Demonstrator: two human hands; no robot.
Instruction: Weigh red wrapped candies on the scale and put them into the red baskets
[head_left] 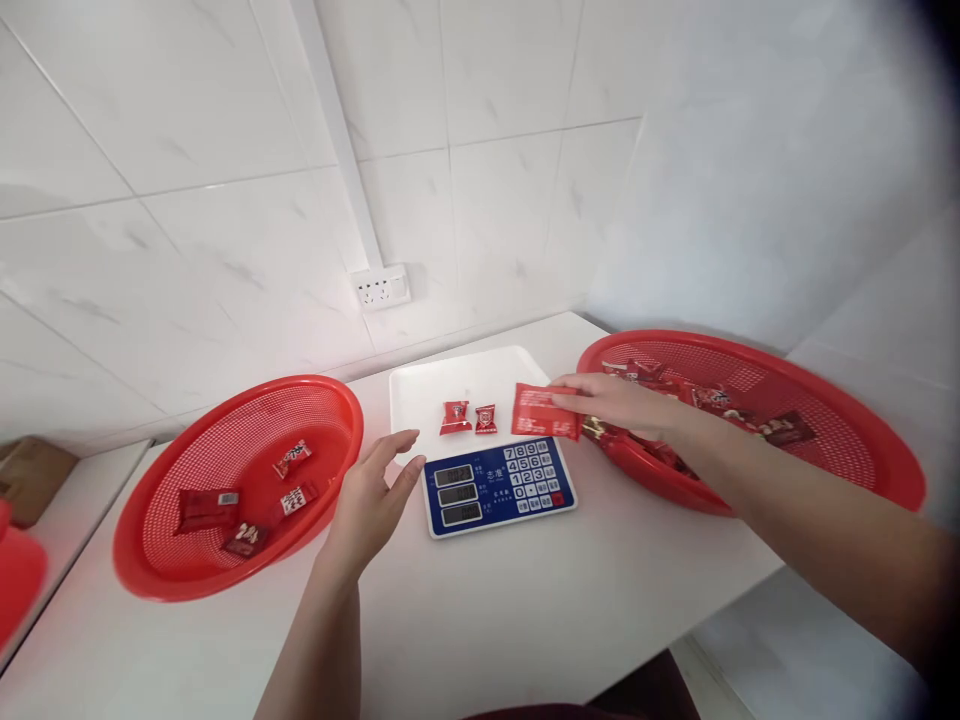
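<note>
My right hand [600, 400] grips a flat red snack packet [540, 411] by its right side, over the right edge of the weighing scale's white tray [420, 380]. Two small red wrapped candies [454, 417] lie side by side on that tray. My left hand [379, 495] hovers beside the scale's blue keypad panel [495, 484], thumb and fingers apart, with nothing in it. Digits glow faintly on the panel's displays, too blurred to read surely. The palm side of my right hand is hidden.
At the left, a red mesh basket [161, 585] contains several red packets [206, 509]. A larger red basket [911, 475] full of wrapped snacks stands at the right. Behind the white table [480, 620] is a tiled wall with a power socket [381, 290]. A cardboard box [41, 478] sits far left.
</note>
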